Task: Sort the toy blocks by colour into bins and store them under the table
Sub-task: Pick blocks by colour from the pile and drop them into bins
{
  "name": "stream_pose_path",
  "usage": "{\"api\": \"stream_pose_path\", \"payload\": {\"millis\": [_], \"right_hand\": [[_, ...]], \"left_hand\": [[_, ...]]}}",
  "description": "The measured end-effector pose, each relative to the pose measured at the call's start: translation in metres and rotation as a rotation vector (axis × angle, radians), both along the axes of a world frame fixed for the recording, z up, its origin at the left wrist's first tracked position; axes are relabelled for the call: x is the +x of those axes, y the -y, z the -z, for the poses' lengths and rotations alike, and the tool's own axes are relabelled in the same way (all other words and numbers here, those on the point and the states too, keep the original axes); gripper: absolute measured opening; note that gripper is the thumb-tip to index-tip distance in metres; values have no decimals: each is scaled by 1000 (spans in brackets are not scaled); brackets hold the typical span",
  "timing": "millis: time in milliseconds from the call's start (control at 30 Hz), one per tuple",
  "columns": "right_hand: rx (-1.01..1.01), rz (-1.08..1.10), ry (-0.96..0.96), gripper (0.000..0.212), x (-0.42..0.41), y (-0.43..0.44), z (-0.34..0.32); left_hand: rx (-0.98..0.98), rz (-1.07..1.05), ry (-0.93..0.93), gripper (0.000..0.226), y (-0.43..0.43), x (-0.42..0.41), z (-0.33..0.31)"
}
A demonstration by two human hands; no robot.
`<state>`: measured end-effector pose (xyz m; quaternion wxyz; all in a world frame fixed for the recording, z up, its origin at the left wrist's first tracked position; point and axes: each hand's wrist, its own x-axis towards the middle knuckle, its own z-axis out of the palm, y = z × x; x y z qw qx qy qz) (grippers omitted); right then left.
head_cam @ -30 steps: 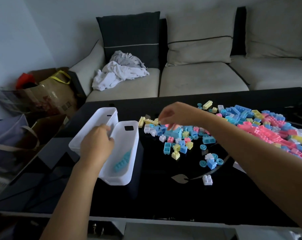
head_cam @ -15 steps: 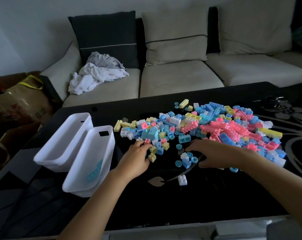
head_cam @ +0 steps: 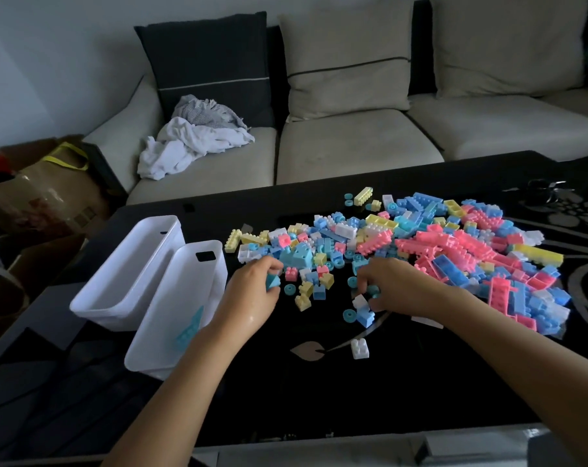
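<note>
l hand (head_cam: 252, 293) curled, pinching a blue block (head_cam: 273, 282); r hand (head_cam: 398, 288) fingers curled down, grip unclear

sofa (head_cam: 353, 146), crumpled clothes (head_cam: 191, 143), paper bag (head_cam: 46, 193)

I see a black desk (head_cam: 319, 399) with a pale grey flower pattern on its right. The blocks (head_cam: 454, 244) are pink, blue, turquoise, pale yellow and white. Both bins (head_cam: 130, 274) on the left are white; the nearer bin (head_cam: 166, 332) holds a turquoise block (head_cam: 188, 328). The left hand (head_cam: 252, 293) pinches a turquoise piece (head_cam: 272, 281).
</note>
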<state>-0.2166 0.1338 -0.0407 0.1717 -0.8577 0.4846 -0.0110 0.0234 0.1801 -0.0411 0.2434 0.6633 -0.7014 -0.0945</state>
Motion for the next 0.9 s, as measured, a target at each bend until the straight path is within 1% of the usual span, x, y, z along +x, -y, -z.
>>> {"api": "stream_pose_path", "payload": {"millis": [100, 200, 300, 400, 433, 500, 600, 667, 767, 833, 900], "right_hand": [[72, -44, -37, 6, 7, 2, -1], [130, -51, -10, 14, 13, 6, -4], [96, -2, 55, 14, 21, 9, -14], [-45, 31, 201, 6, 44, 14, -32], [-53, 7, 261, 1, 59, 14, -39], [8, -51, 382, 7, 93, 10, -50], [104, -146, 479, 11, 148, 1, -59], [165, -197, 502, 11, 178, -5, -59], [271, -224, 515, 16, 208, -11, -55], [276, -220, 492, 20, 217, -12, -51], [297, -206, 506, 24, 217, -9, -49]], "left_hand": [[-102, -25, -25, 36, -10, 10, -19], [-129, -116, -60, 34, -20, 34, -31], [-23, -245, -14, 29, -30, 66, -38], [176, -327, 49, 19, -38, 86, -43], [242, -348, 60, 17, -41, 90, -44], [336, -383, 77, 14, -43, 94, -50], [383, -414, 37, 10, -47, 102, -59], [424, -407, 12, 10, -51, 105, -62], [446, -394, 37, 4, -53, 105, -60], [431, -394, 58, 15, -54, 105, -59], [416, -407, 64, 19, -56, 104, -62]]}}
